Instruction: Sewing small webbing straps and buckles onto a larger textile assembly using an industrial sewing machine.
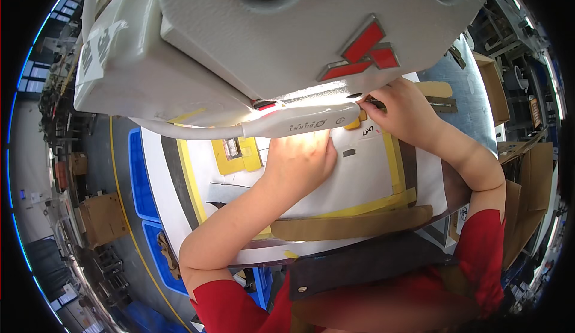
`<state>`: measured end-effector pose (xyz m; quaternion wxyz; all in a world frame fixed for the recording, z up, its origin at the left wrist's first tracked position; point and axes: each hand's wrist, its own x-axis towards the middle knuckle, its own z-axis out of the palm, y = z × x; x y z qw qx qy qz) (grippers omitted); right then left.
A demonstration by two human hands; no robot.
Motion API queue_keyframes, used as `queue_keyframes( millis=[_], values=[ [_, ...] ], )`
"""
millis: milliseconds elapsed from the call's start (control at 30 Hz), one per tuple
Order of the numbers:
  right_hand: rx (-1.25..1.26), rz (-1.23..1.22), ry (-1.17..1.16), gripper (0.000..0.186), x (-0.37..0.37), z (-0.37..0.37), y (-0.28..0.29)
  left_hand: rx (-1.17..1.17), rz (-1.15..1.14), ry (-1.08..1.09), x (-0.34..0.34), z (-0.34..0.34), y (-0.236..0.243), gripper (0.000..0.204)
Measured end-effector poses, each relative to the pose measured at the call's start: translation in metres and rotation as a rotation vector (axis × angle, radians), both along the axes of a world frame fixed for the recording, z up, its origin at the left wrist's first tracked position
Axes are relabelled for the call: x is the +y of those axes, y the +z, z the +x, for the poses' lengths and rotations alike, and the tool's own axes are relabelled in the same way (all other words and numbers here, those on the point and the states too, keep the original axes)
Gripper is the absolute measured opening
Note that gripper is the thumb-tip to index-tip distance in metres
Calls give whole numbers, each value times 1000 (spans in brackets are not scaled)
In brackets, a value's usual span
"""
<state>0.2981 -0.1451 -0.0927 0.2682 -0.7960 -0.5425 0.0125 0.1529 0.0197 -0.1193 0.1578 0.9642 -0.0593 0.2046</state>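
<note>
A large grey-white sewing machine head (287, 39) hangs over the work surface and hides much of what lies beneath it. A white stick lamp (305, 122) on a bendy cable shines under its lower edge. My left hand (299, 162) rests on the white table top (365, 171), its fingers hidden behind the lamp. To the right of the lamp, my right hand (395, 110) is closed, thumb and fingers pinched together close under the machine head. Something small and dark shows at those fingertips, too covered to name. A small yellow piece (353, 122) sits beside them.
A long brown strip (353, 223) lies along the near table edge, with yellow tape (395, 200) behind it. Left of my left hand is a yellow plate (251, 158). Blue bins (141, 177) stand left of the table, cardboard boxes (530, 195) to the right.
</note>
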Motion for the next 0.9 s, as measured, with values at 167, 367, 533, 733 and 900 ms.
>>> queue_keyframes(
  millis=[167, 367, 533, 733, 900],
  values=[
    [-169, 45, 132, 20, -6, -13, 0, -25, 12, 11, -1, 1, 4, 30],
    [-308, -74, 208, 33, 0, -17, 1, -11, 39, -4, 6, -10, 24, 24],
    [-304, -56, 207, 32, -6, -11, 2, 421, 2, -1, 54, -68, 89, 29],
    [-290, -43, 208, 31, 0, -17, 3, 491, -132, 199, 69, -128, 64, 32],
    [-296, -59, 170, 30, -4, -17, -1, 363, -83, 177, 68, -129, 60, 32]
  ],
)
